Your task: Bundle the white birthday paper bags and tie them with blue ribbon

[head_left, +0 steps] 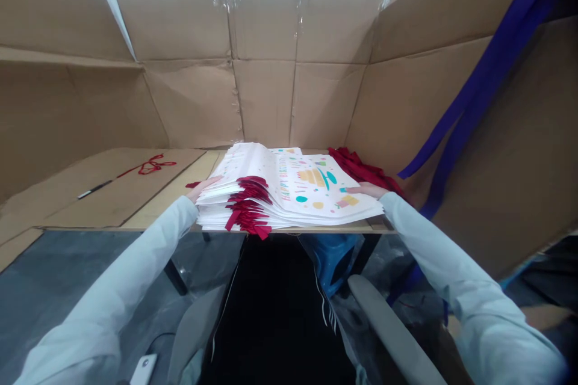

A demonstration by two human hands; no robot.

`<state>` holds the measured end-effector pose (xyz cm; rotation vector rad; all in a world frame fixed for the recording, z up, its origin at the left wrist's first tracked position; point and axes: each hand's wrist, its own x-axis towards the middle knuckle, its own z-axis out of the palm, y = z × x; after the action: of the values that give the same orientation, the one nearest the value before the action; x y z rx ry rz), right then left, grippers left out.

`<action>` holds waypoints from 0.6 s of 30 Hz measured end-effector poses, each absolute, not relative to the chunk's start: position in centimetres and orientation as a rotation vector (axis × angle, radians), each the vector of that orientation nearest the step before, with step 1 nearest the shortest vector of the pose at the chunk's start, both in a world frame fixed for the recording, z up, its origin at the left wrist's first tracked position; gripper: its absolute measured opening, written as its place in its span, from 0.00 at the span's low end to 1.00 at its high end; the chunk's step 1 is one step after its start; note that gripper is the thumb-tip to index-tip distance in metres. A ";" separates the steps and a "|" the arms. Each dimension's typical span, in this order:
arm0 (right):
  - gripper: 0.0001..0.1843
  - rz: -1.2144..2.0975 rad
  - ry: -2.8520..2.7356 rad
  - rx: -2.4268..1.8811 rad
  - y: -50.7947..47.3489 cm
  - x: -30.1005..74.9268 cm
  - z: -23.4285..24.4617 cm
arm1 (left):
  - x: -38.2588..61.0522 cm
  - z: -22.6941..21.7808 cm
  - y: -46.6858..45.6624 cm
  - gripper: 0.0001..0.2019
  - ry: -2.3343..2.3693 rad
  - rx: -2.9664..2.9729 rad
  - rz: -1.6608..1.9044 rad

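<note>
Printed stack (293, 183) on table (169, 195), cardboard walls (266, 96) on three sides

Stack's at the near edge. Left hand (203, 188) at its 9 o'clock, right hand (368, 189) at 3, both touching; can't tell how tightly fingers close. From stack: red cloth (361, 167) 2 o'clock, red cord (152, 162) 9–10, blue stool (329, 246) 5, below tabletop. Grey floor (81, 264).

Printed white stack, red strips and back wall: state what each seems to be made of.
Printed white stack: matte paper or thin nonwoven fabric, judging by its thin, softly bending layers; which one is unclear.
Red strips: probably fabric or ribbon; they fold limply.
Back wall: almost certainly cardboard, matte brown with straight creases.
</note>
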<state>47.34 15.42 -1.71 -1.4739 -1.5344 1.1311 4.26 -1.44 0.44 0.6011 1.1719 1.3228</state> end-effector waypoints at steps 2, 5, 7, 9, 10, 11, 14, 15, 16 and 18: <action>0.15 1.174 -1.550 -1.502 15.2 47.1 -2.2 | 3.8 0.9 -1.0 0.22 1.232 0.605 1.294; 0.14 1.234 -1.560 -1.525 15.5 46.8 -3.2 | 2.4 1.4 0.0 0.20 1.285 0.595 1.235; 0.15 1.317 -1.546 -1.526 16.0 46.7 -3.8 | 1.8 1.6 0.4 0.20 1.292 0.584 1.212; 0.16 1.411 -1.528 -1.526 16.5 46.7 -4.3 | 1.6 1.7 0.4 0.20 1.292 0.577 1.202; 0.17 1.444 -1.519 -1.533 16.8 46.7 -4.4 | 1.7 1.6 0.3 0.20 1.287 0.577 1.203; 0.17 1.460 -1.516 -1.546 17.0 46.8 -4.5 | 1.9 1.4 0.1 0.20 1.281 0.581 1.213; 0.17 1.478 -1.516 -1.537 16.6 47.1 -4.6 | 2.1 0.8 -0.4 0.20 1.272 0.616 1.237; 0.16 1.456 -1.502 -1.513 16.2 47.3 -4.7 | 1.9 0.7 -0.5 0.20 1.290 0.639 1.225; 0.15 1.423 -1.476 -1.483 15.7 47.5 -4.9 | 1.6 0.7 -0.5 0.19 1.337 0.667 1.198; 0.12 1.381 -1.384 -1.409 14.3 48.1 -5.2 | 0.8 1.3 -0.4 0.19 1.564 0.747 1.136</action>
<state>48.14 14.33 -5.20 -1.4088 -1.3836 1.3812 0.83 -0.43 1.28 0.7466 1.5640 1.1362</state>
